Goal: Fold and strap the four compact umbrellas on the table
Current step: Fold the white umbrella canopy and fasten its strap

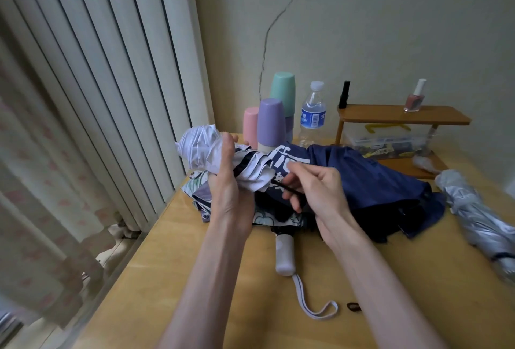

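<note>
Two bare forearms reach up from the lower edge over a pale wooden worktop [172, 251]. Left hand [228, 189]: upright, thumb uppermost, fingers curled round the gathered canopy of a white-and-lavender umbrella [203, 150]. This umbrella is held above the worktop's left rear part, its rounded tip pointing up and left. Its thin fabric is creased into soft pleats edged with black bands. Floral-printed folds [199, 180] hang beneath it onto the worktop.

Below centre lies a smooth lavender handle [284, 255] with a flat wrist loop [315, 307]; which canopy it belongs to cannot be told. Right hand [315, 189]: knuckles up, thumb and forefinger pinching a thin black strip [281, 185] at the canopy's hem, the other fingers curled.

Behind the right hand a navy umbrella [376, 178] lies loose and crumpled, with white lettering on one panel. At far right a silver umbrella [479, 217], glossy and wrinkled, lies loosely gathered on the worktop.
</note>
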`<state>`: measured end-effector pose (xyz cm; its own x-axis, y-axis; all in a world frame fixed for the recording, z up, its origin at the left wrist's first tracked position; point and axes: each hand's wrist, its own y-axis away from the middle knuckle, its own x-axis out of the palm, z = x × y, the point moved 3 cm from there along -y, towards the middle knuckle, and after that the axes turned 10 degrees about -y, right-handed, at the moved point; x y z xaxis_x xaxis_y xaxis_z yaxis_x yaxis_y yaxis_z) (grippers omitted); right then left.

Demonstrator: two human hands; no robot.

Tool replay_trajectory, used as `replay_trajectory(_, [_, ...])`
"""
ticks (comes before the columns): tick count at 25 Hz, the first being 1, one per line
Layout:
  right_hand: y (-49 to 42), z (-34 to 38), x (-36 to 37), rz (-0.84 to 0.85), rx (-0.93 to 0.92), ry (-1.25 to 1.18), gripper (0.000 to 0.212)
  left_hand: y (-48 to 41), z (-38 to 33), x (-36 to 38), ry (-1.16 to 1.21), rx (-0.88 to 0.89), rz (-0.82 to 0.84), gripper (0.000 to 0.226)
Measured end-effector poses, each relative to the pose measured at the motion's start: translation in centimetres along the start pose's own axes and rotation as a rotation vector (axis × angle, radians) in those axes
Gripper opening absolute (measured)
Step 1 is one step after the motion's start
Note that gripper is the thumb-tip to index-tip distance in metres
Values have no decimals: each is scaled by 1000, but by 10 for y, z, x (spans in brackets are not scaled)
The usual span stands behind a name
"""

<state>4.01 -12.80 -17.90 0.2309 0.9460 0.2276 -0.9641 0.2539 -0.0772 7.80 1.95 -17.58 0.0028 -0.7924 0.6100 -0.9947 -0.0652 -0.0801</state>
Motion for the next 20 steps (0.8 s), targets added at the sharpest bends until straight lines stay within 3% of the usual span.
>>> replay_trajectory(3, [-5, 11, -16, -76, -38, -11, 49, -9, -16, -22, -192, 180, -168, 91])
replay_trajectory(4, [-6, 14, -20, -69, -46, 8, 52, -8, -21, -28, -303, 225, -192, 91])
replay_trajectory(7, [-7, 21, -31, -30, -69, 42, 64, -7, -30, -44, -614, 152, -59, 41])
replay_trajectory(11, [-11, 21, -42, -45, -124, 88, 76, -10, -23, -54, -877, 55, 169, 35])
replay_trajectory(16, [-16, 18, -47, 34, -74, 15, 87, -13, -22, -50, -850, 155, 6, 26])
replay_trajectory(20, [-23, 26, -61, -23, -215, -130, 88, -14, -33, -53, -781, 206, -53, 28])
